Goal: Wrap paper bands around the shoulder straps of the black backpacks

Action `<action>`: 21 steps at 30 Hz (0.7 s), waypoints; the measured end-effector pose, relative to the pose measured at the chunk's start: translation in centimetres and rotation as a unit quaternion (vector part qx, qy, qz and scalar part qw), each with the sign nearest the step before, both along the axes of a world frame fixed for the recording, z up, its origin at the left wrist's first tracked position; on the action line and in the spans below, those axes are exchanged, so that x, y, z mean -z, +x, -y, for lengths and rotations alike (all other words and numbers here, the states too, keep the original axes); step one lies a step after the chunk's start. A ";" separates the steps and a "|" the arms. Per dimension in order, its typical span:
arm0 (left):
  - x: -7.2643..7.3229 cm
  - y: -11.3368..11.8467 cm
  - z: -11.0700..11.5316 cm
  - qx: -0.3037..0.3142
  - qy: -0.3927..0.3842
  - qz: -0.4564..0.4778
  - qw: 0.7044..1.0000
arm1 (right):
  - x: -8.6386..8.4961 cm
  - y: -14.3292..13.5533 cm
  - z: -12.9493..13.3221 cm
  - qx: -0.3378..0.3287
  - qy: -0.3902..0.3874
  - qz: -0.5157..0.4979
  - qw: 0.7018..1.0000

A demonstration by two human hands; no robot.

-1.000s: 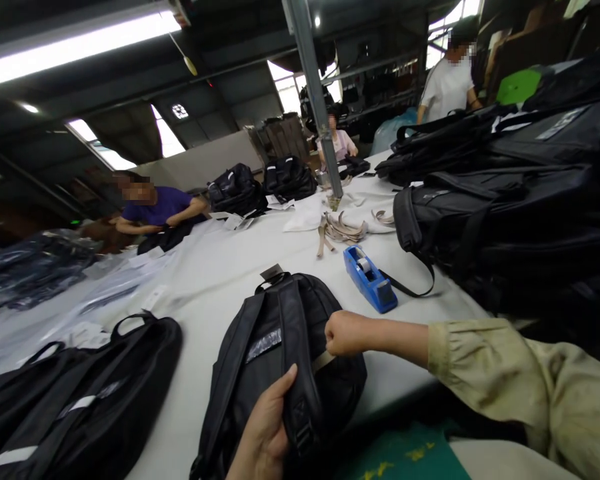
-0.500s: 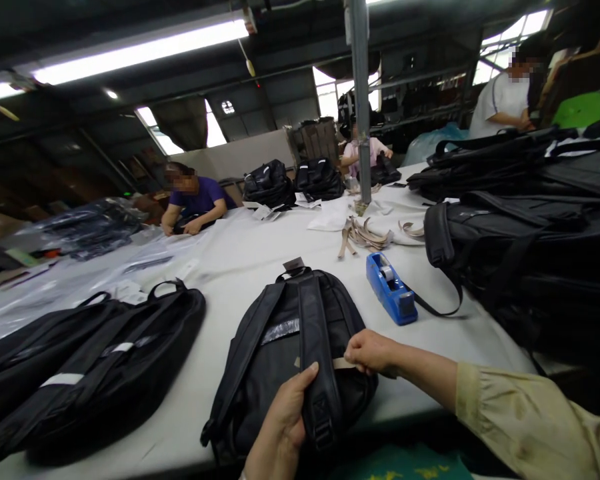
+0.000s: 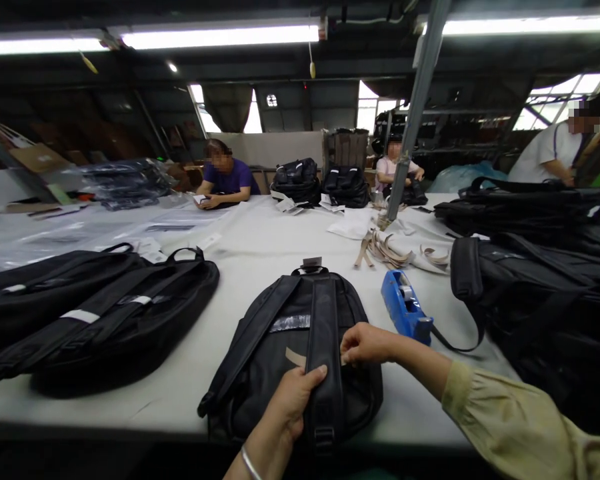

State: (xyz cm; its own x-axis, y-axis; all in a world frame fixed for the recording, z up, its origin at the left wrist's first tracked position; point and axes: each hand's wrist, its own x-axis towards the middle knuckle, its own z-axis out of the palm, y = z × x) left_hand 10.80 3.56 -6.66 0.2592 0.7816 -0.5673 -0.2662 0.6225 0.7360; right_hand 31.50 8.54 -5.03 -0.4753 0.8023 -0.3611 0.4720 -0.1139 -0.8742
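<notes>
A black backpack [image 3: 260, 373] lies on the table in front of me, its shoulder straps facing up. My left hand [image 3: 293, 397] is closed on the lower part of the right shoulder strap [image 3: 324, 320], thumb on top and the other fingers mostly hidden. A beige strip [image 3: 295, 357] passes beneath that strap, one end showing at its left. My right hand [image 3: 366, 343] pinches the strip's other end close to the strap's right edge. Clear plastic film [image 3: 291, 323] covers a patch between the straps, and a tag [image 3: 312, 262] stands by the top handle.
A blue tape dispenser [image 3: 405, 307] stands right of the backpack, with loose beige strips [image 3: 380, 250] behind it. More black backpacks lie left [image 3: 145, 313] and are piled right [image 3: 545, 287]. A metal post [image 3: 415, 113] rises from the table. Co-workers are at the far side.
My view has levelled and turned left. The strip now sticks out further left of the strap and less on the right. My right hand has come nearer the strap; my left still grips it.
</notes>
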 end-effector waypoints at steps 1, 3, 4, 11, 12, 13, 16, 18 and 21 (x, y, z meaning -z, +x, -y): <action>0.2 0.1 -0.1 0.001 0.008 -0.011 1.000 | -0.7 0.3 -0.1 -0.002 0.002 0.007 1.000; 0.7 0.3 -0.3 0.003 0.025 -0.039 0.999 | -2.3 0.3 -0.4 0.003 0.009 0.019 1.000; 0.9 0.3 -0.4 0.005 0.036 -0.057 0.998 | -3.0 -0.1 -0.6 0.004 0.012 0.017 1.000; 1.8 -0.3 -0.4 0.064 0.211 -0.158 0.963 | -3.2 -5.7 -2.2 0.005 -0.017 0.017 1.000; 1.7 -0.4 -0.3 0.065 0.227 -0.167 0.957 | -3.0 -6.2 -2.3 0.000 -0.011 0.022 1.000; 1.7 -0.4 -0.3 0.061 0.235 -0.179 0.954 | -2.9 -6.6 -2.4 -0.006 0.002 0.028 1.000; 1.6 -0.1 -0.3 0.019 0.230 -0.211 0.950 | -2.7 -6.9 -2.6 -0.031 0.048 0.055 0.997; 1.7 0.2 -0.5 -0.011 0.214 -0.203 0.955 | -2.4 -6.7 -2.7 -0.039 0.048 0.059 0.996; 2.0 0.4 -0.8 -0.025 0.187 -0.166 0.968 | -2.2 -6.1 -2.8 -0.042 0.031 0.036 0.998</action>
State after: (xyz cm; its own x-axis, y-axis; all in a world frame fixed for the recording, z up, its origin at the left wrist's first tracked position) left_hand 11.16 4.34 -8.70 0.0672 0.9551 -0.2885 0.0010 0.2891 0.9573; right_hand 25.37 11.31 -2.81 -0.5170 0.7826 -0.3467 0.5388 -0.0173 -0.8423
